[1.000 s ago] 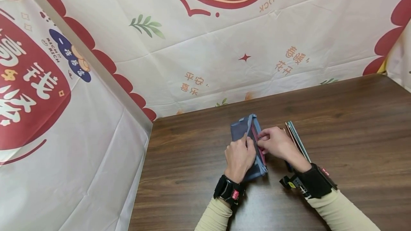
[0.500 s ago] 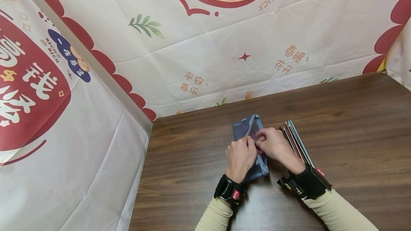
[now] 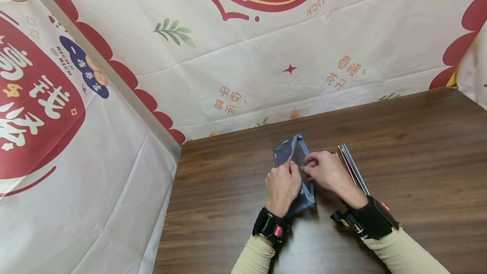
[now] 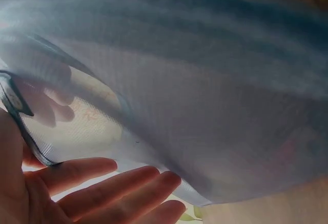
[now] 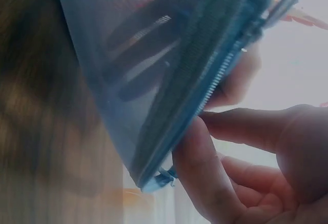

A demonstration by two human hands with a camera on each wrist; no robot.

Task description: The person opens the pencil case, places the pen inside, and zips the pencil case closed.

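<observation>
A blue mesh zip pouch [image 3: 283, 152] stands on the table with its top spread apart. My left hand [image 3: 280, 187] grips the near-left rim, thumb and index finger at the edge. In the left wrist view, the other fingers [image 4: 110, 185] extend along the mesh [image 4: 205, 111], and a faint pinkish shape shows through it. My right hand [image 3: 328, 171] pinches the opposite rim; the right wrist view has its thumb and index finger meeting at the zip [image 5: 218, 75]. Part of the pouch's inside is hidden by my hands.
Several pencils [image 3: 351, 166] lie side by side on the brown wooden table [image 3: 418, 155], right of the pouch, partly behind my right wrist. A printed white cloth [image 3: 251, 62] hangs along the table's back edge, and another [image 3: 118, 172] hangs at the left.
The pink-red strip seen in the pouch's opening earlier no longer shows there in the head view. The opening looks wider, and my right hand stays at its right rim.
</observation>
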